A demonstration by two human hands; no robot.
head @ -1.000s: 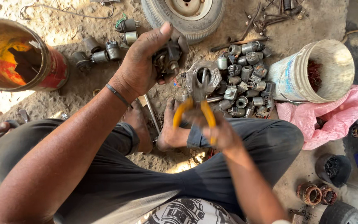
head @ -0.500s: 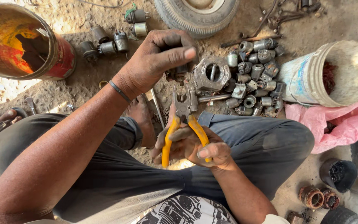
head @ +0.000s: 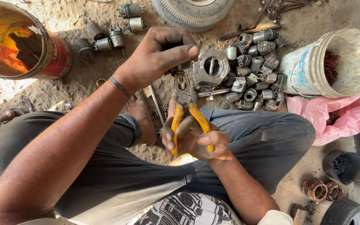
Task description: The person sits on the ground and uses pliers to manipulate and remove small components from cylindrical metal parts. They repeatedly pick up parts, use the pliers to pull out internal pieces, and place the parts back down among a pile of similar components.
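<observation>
Right hand [head: 196, 139] closed on yellow pliers [head: 187, 109], nose up at a small part [head: 183, 66], pinched in left hand [head: 157, 54] to steady it, above grey housing [head: 210, 67].

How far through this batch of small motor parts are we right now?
Done: a white bucket on its side already holds copper windings, and two more wound cores lie near the right knee. In hand: the left hand grips a small part at the nose of the yellow-handled pliers, which the right hand squeezes. Left: a pile of grey metal cylinders and several more by the red drum.
</observation>
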